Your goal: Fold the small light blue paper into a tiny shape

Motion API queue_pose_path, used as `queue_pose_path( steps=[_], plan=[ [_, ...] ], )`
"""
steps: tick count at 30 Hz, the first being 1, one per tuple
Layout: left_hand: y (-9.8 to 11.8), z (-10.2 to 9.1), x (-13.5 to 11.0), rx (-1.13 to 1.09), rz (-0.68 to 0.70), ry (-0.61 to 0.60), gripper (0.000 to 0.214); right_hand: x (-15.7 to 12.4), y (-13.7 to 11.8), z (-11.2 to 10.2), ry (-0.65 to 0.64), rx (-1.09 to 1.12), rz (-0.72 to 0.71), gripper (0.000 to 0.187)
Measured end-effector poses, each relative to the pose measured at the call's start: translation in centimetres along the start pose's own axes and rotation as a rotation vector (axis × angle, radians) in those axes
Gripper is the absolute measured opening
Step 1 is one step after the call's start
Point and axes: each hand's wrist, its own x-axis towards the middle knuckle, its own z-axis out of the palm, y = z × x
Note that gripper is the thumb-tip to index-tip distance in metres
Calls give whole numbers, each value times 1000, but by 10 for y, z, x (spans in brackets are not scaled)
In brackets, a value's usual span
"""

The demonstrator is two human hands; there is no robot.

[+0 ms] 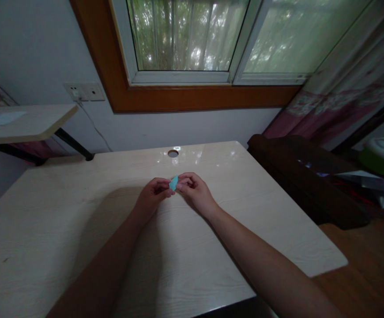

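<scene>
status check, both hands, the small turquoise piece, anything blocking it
Left hand and right hand both pinching. Small turquoise piece held between them, edges partly hidden by fingers. Round desk hole just beyond, not blocking.

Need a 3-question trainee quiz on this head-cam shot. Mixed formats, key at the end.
1. Multiple choice. What colour is the small piece held between the left hand and the right hand?
A) red
B) turquoise
C) black

2. True or false. The round hole in the desk lies beyond both hands, toward the window.

3. Fill in. The thin cable on the wall runs down from a ______.

Key:
1. B
2. True
3. wall socket
</scene>
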Motion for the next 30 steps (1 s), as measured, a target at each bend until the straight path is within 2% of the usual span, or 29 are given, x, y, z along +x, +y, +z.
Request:
queue_pose_path(
  steps=[8, 21, 25, 30],
  plan=[
    [4, 2, -1, 33, 20, 49, 29, -1, 5, -2, -7, -76, -45, 35],
    [5, 2, -1, 28, 21, 37, 30, -2, 3, -1, -14, -118, -68, 36],
    [5, 2, -1, 74, 42, 58, 27, -4, 0, -1, -56, -182, -60, 28],
    [9, 2, -2, 144, 64, 82, 21, -5, -3, -2, -54, -319, -111, 28]
  ],
)
